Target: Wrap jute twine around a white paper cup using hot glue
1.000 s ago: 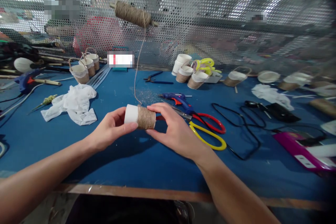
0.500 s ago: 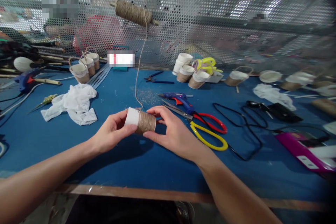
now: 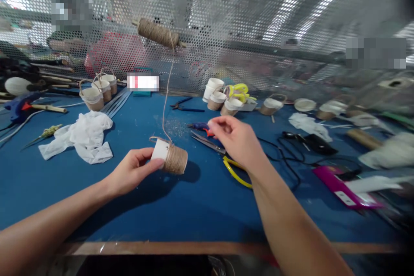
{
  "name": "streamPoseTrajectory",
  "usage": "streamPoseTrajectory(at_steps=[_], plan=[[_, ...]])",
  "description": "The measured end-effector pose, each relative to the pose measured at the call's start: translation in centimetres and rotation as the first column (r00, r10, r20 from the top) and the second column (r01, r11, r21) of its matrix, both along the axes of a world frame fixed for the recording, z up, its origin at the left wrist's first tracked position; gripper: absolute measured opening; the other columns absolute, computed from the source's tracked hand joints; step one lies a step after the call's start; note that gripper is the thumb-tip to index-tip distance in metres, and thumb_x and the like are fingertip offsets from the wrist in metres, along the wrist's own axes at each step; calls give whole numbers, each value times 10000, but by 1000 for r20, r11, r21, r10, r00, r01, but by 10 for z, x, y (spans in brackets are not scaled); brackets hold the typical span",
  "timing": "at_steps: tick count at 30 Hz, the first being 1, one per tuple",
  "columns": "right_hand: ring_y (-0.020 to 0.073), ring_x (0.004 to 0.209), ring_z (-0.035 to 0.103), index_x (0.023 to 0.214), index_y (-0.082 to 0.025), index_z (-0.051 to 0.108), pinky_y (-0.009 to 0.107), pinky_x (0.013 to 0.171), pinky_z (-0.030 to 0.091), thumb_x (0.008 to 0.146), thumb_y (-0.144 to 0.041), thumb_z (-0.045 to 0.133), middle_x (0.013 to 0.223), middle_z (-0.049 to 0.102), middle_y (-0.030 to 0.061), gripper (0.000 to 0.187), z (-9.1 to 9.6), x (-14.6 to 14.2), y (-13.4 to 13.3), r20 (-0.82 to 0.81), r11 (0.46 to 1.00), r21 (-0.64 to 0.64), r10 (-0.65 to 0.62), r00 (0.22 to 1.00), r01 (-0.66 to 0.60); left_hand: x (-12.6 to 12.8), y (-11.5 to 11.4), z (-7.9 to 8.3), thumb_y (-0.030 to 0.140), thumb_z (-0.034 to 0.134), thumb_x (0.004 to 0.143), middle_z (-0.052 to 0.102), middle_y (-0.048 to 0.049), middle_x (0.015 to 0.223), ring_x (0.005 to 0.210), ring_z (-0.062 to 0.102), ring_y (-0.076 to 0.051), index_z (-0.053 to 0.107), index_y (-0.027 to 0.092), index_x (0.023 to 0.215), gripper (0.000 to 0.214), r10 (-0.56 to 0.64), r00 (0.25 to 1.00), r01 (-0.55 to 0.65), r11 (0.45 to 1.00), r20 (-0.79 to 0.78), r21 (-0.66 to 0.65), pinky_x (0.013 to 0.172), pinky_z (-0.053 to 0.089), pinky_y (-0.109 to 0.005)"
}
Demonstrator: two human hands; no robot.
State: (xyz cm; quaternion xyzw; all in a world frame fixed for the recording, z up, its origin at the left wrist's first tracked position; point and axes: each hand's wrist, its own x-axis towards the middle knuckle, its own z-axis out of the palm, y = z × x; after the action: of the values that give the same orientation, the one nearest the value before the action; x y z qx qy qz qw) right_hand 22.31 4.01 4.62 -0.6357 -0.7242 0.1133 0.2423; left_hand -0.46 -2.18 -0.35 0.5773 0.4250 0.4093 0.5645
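My left hand (image 3: pixel 137 168) grips a white paper cup (image 3: pixel 159 150) by its bare end, between thumb and fingers. The cup lies tilted on its side above the table, its other part wound in brown twine (image 3: pixel 175 160). From it a strand of twine (image 3: pixel 166 103) rises to the twine spool (image 3: pixel 157 33). My right hand (image 3: pixel 234 138) is apart from the cup, its thumb and fingers closed together; whatever they may hold is hidden. Beneath and behind it lie a blue hot glue gun (image 3: pixel 199 126) and scissors (image 3: pixel 207 141) with a yellow handle (image 3: pixel 237 175), partly covered.
Pliers (image 3: pixel 187 105) lie behind the glue gun. A crumpled white cloth (image 3: pixel 86 133) and several small twine-wrapped buckets (image 3: pixel 93 100) are at left. More cups (image 3: pixel 232 105) stand toward the back right. A black cable (image 3: pixel 293 168) and a purple box (image 3: pixel 343 187) lie at right. Perforated metal mesh (image 3: pixel 200 30) rises behind.
My right hand has let go of the twine-wrapped cup and moved right, over the glue gun and scissors. My left hand still holds the cup. The whole view has shifted slightly.
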Motion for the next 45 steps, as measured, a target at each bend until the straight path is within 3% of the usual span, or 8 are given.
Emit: streamPoseTrajectory(at_steps=[4,8,13,17,23,28,39,45], plan=[[252,932,586,889,-120,612,361,814,436,837,-292,506,943,647,125,208,-1,22,34,222,978,-101,-157,962,183,-3,0,-1,306,566,774,688,-44,934,889,581,-200,680,138,905,241,-85,994,91,992,-69,89,831,414,-272],[196,929,570,1082,-156,545,389,775,477,846,-302,530,1093,565,75,278,-24,27,57,319,930,-296,-117,940,217,-3,3,-3,315,623,729,687,-31,839,823,580,-188,700,155,829,204,-42,998,47,993,-51,105,802,418,-270],[196,954,559,1122,-172,523,386,782,476,852,-302,522,1135,540,80,299,-38,24,63,258,923,-324,-127,958,209,1,5,-6,325,669,681,693,-55,804,756,595,-153,687,120,851,268,109,967,-72,984,231,-162,776,435,-273],[192,905,581,1081,-142,533,377,765,484,834,-265,546,1069,575,88,276,-29,27,52,71,951,-255,-160,985,173,-2,4,-6,295,643,716,698,-48,869,796,592,-156,679,137,902,246,18,991,-9,998,131,-68,814,426,-285],[135,578,615,855,-142,532,260,566,510,783,-221,543,686,643,43,108,-1,23,13,-343,966,-240,6,939,-94,-5,3,-3,292,573,772,695,-64,890,810,597,-196,665,112,906,243,-114,992,116,992,-49,47,788,442,-311],[89,450,503,837,-149,578,207,429,427,756,-288,574,550,576,-22,161,9,15,-22,-566,871,-241,233,791,-429,-5,5,-3,314,544,791,690,-64,873,798,593,-199,660,110,902,259,-81,993,86,995,-85,47,768,444,-308],[107,339,425,435,-244,433,244,374,377,788,-360,535,353,451,-61,384,2,11,-49,-106,878,-185,428,897,-441,0,8,-6,303,536,800,686,-65,896,858,591,-210,655,127,943,256,-65,997,65,998,-48,5,813,440,-320],[154,485,540,525,-263,542,255,417,421,769,-337,534,465,543,-26,256,4,9,-50,-57,895,-113,427,902,-431,-1,7,-8,306,504,821,681,-68,927,866,588,-212,656,131,957,269,-69,989,80,993,-129,82,806,448,-312]])
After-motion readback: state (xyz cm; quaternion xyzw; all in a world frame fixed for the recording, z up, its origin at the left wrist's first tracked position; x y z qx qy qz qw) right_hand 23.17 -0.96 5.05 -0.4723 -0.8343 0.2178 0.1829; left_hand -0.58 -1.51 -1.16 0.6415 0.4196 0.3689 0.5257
